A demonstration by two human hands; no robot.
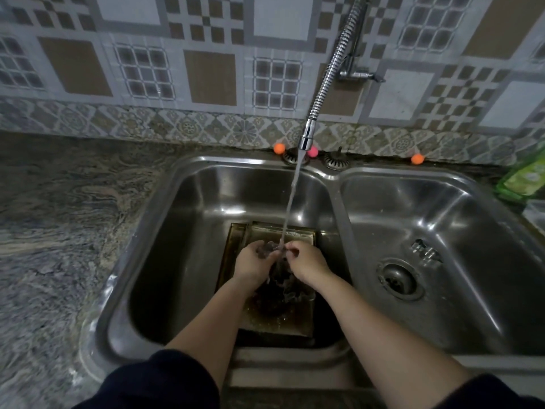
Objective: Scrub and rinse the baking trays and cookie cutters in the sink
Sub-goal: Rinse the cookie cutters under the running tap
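Note:
A dark baking tray (298,326) lies flat in the left sink basin (188,231), with water pooling on it. Over the tray, my left hand (253,264) and my right hand (306,262) together hold a small metal cookie cutter (269,249) under the running water stream (290,202). Fingers of both hands curl round the cutter. Its shape is blurred by the water. Another metal cookie cutter (426,252) lies in the right basin (472,231), near the drain (399,278).
The flexible faucet (330,72) hangs from the tiled wall. Sink plugs (336,160) and small orange and pink balls (279,148) sit on the back rim. A green bottle (525,178) stands at far right. Granite counter (59,231) spreads to the left.

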